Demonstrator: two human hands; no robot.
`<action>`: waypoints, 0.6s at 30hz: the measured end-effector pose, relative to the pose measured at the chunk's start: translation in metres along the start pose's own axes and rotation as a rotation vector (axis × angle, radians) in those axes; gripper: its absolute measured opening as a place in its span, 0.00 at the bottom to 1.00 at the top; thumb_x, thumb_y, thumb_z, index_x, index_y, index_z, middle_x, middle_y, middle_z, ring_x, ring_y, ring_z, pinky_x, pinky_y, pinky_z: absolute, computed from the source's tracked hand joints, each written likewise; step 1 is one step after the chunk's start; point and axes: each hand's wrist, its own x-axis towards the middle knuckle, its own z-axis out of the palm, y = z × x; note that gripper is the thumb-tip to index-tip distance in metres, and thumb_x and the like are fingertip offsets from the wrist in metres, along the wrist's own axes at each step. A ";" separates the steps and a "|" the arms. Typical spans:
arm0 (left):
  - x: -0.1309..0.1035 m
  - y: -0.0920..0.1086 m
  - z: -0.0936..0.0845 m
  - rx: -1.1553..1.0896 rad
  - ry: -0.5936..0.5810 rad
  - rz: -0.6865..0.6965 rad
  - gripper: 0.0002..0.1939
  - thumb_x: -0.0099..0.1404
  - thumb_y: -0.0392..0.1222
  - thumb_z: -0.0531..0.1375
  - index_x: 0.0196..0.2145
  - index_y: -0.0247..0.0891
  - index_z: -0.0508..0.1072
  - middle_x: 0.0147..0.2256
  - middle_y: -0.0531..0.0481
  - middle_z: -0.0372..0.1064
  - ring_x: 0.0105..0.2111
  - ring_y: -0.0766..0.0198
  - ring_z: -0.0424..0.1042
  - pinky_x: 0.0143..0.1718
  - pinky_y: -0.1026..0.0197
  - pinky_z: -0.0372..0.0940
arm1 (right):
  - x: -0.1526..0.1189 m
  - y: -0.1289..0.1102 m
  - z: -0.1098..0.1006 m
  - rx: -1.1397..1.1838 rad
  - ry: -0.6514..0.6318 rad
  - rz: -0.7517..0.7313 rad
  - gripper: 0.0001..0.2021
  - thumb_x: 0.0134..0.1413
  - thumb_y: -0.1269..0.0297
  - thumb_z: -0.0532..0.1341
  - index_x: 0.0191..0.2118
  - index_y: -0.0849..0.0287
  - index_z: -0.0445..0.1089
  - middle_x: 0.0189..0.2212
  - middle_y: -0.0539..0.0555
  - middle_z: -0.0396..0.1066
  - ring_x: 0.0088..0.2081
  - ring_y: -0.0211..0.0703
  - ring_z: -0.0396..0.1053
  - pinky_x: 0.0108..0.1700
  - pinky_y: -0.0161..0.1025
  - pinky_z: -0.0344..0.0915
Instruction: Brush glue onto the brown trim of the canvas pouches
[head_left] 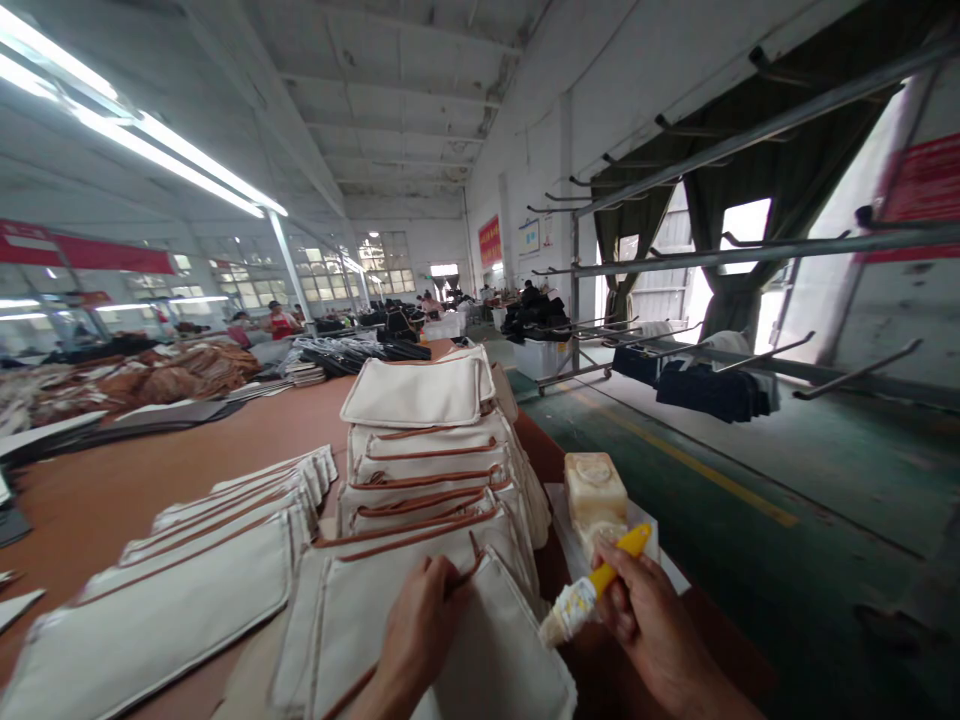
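My right hand (pixel 645 610) grips a paint brush (pixel 598 585) by its yellow handle. White residue cakes its ferrule, and the bristles point down-left beside the edge of a cream fabric panel (pixel 499 640). With closed fingers, my left hand (pixel 424 615) pinches the brown-trimmed edge of that panel; the exact grip is partly hidden by the hand. Just beyond lies an overlapping stack of similar cream pieces (pixel 427 390) with brown trim. A cloudy plastic container (pixel 596 485) stands past the brush, on a white sheet (pixel 667 570) near the table's right edge.
Another fanned row of cream panels (pixel 187 580) lies to the left on the brown table (pixel 277 420). Brown and dark material piles (pixel 195 370) sit farther left. A metal rack (pixel 697 250) with protruding arms stands right, across the green floor (pixel 675 480). People work in the distance.
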 end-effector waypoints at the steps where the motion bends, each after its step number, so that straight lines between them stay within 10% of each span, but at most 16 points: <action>1: -0.003 0.001 0.001 0.006 0.014 0.009 0.04 0.63 0.40 0.57 0.31 0.40 0.70 0.34 0.51 0.70 0.34 0.63 0.69 0.33 0.64 0.56 | -0.001 0.002 -0.001 0.007 0.016 0.010 0.24 0.40 0.47 0.75 0.26 0.60 0.66 0.12 0.40 0.50 0.13 0.27 0.46 0.14 0.26 0.45; 11: -0.063 -0.023 0.011 -0.016 0.658 0.454 0.05 0.71 0.40 0.55 0.39 0.42 0.70 0.34 0.51 0.70 0.33 0.66 0.71 0.35 0.67 0.63 | -0.010 -0.020 -0.021 -0.015 0.119 -0.026 0.23 0.38 0.50 0.76 0.28 0.60 0.66 0.12 0.40 0.52 0.12 0.28 0.48 0.14 0.26 0.46; 18: -0.056 -0.003 -0.004 0.010 0.375 0.320 0.05 0.68 0.35 0.55 0.38 0.42 0.70 0.41 0.48 0.70 0.40 0.61 0.70 0.38 0.63 0.64 | -0.016 -0.019 -0.017 -0.033 0.120 -0.003 0.24 0.37 0.48 0.76 0.27 0.60 0.66 0.12 0.40 0.51 0.12 0.28 0.47 0.13 0.26 0.46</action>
